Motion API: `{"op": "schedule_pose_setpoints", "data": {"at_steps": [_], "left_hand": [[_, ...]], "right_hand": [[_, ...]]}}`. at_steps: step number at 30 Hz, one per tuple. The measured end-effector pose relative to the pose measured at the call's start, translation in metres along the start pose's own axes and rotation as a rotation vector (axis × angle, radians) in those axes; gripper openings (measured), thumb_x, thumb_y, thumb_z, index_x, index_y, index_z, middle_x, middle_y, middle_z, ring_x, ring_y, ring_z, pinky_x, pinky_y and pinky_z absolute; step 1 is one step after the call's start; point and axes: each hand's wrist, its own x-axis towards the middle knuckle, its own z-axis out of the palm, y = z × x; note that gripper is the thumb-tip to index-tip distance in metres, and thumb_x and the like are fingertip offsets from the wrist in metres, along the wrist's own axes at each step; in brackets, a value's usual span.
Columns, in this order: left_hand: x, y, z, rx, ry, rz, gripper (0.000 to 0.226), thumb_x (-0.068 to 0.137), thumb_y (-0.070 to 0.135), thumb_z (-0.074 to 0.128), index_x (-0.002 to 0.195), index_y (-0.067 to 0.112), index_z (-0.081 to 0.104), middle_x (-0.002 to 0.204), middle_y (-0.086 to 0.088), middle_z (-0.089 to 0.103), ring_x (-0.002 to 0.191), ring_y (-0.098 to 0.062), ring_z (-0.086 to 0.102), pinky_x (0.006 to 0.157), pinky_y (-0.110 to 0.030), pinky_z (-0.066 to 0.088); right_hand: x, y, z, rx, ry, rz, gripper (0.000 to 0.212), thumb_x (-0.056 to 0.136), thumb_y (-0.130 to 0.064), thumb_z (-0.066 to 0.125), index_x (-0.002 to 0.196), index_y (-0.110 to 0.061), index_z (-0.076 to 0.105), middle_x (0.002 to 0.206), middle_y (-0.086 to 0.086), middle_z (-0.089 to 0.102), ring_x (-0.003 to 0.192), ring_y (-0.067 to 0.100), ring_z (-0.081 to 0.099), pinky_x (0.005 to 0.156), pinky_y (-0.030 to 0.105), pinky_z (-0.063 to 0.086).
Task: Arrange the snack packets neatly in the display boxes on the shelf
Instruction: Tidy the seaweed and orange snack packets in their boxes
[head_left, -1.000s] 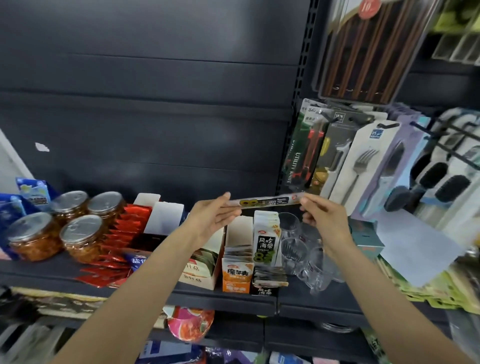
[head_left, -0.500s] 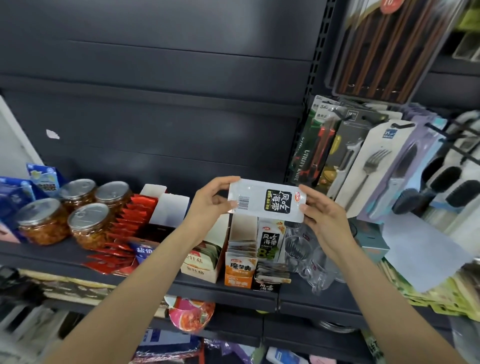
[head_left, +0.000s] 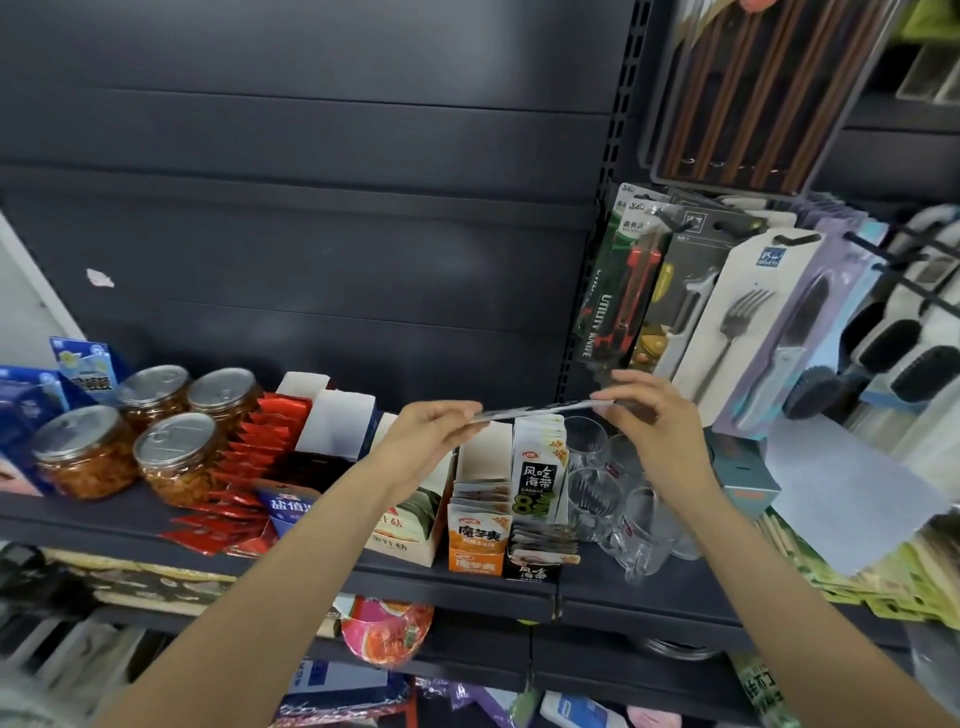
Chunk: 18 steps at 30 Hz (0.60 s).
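Your two forearms come up from the bottom of the frame. Left hand (head_left: 426, 441) pinches the left end of a snack packet (head_left: 540, 410), thumb and fingers closed on it; right hand (head_left: 657, 421) pinches the right end, fingers curled round the edge. Packet is held flat, edge-on to the camera, at frame centre, above the display boxes, touching no box.

Below it on the shelf (head_left: 467, 587): orange display box (head_left: 478, 540) with packets stacked inside, dark display box (head_left: 540, 561) just right of it with a tall white-green packet (head_left: 537, 478) upright at its back. Beige display box (head_left: 410, 525) sits left of the orange one, partly hidden by your left arm. Clear glasses (head_left: 618, 499) right of the boxes. Red sachets (head_left: 244, 478) spill at lower left centre; lidded jars (head_left: 176, 457) further left. Upper right, behind: hanging utility knife card (head_left: 618, 291) and fork card (head_left: 737, 322).
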Motion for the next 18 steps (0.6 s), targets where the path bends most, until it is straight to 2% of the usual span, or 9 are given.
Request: {"op": "schedule_pose_setpoints", "data": {"at_steps": [1,3,4,7,10,12,16,18], "left_hand": [[0.002,-0.001,0.003,-0.025,-0.004,-0.027,0.027,0.098,0.012,0.046,0.118,0.0,0.06,0.117,-0.015,0.065,0.108,-0.019,0.063,0.092,-0.022,0.051],[0.007,-0.006,0.008,0.0,0.008,-0.066,0.032,0.1,0.021,0.043,0.117,0.0,0.059,0.113,-0.016,0.066,0.102,-0.019,0.065,0.091,-0.023,0.051],[0.009,-0.01,0.009,0.113,0.02,-0.057,0.033,0.1,0.024,0.043,0.119,0.002,0.058,0.115,-0.015,0.066,0.103,-0.019,0.064,0.093,-0.024,0.049],[0.011,-0.024,0.005,0.724,-0.014,0.069,0.032,0.098,0.023,0.047,0.128,0.013,0.054,0.13,-0.005,0.057,0.113,-0.015,0.056,0.093,-0.019,0.04],[0.007,-0.034,0.001,1.033,-0.165,0.092,0.047,0.093,0.031,0.057,0.136,0.017,0.047,0.141,0.0,0.048,0.127,-0.015,0.046,0.097,-0.02,0.035],[0.006,-0.037,-0.003,1.112,-0.232,0.057,0.055,0.089,0.039,0.06,0.138,0.019,0.044,0.144,0.0,0.044,0.13,-0.017,0.042,0.104,-0.027,0.034],[0.011,-0.04,-0.011,1.157,-0.297,0.005,0.057,0.086,0.043,0.062,0.137,0.021,0.046,0.143,0.0,0.046,0.128,-0.018,0.044,0.105,-0.032,0.038],[0.014,-0.04,-0.013,1.169,-0.32,0.005,0.054,0.087,0.041,0.063,0.135,0.021,0.049,0.14,0.0,0.049,0.125,-0.018,0.046,0.105,-0.034,0.04]], "right_hand": [[0.0,0.002,-0.002,-0.02,0.0,-0.014,0.014,0.083,-0.012,0.068,0.087,-0.024,0.072,0.107,-0.006,0.064,0.1,0.003,0.058,0.092,0.017,0.044],[0.0,0.004,-0.005,-0.057,-0.018,-0.027,0.007,0.085,-0.016,0.066,0.086,-0.019,0.073,0.093,-0.008,0.07,0.089,0.008,0.064,0.086,0.03,0.051],[-0.001,0.004,-0.006,-0.098,-0.014,-0.031,0.006,0.086,-0.017,0.066,0.085,-0.016,0.072,0.086,-0.008,0.07,0.082,0.01,0.064,0.081,0.033,0.052],[-0.001,0.008,-0.01,-0.218,0.04,-0.026,0.008,0.086,-0.018,0.066,0.085,-0.013,0.072,0.08,-0.005,0.07,0.074,0.013,0.064,0.074,0.034,0.053],[0.0,0.014,-0.012,-0.312,0.002,-0.019,0.007,0.086,-0.018,0.066,0.085,-0.015,0.073,0.08,-0.003,0.071,0.069,0.012,0.06,0.065,0.027,0.048],[-0.001,0.017,-0.008,-0.385,-0.069,-0.028,0.009,0.087,-0.018,0.065,0.088,-0.014,0.074,0.08,-0.003,0.071,0.067,0.009,0.058,0.063,0.024,0.046],[0.0,0.025,0.01,-0.498,-0.178,-0.064,0.015,0.089,-0.021,0.063,0.099,-0.016,0.073,0.091,-0.001,0.072,0.078,0.014,0.063,0.073,0.035,0.051],[0.002,0.029,0.021,-0.561,-0.259,-0.072,0.018,0.092,-0.021,0.058,0.103,-0.017,0.072,0.098,0.0,0.071,0.085,0.017,0.063,0.075,0.035,0.051]]}}
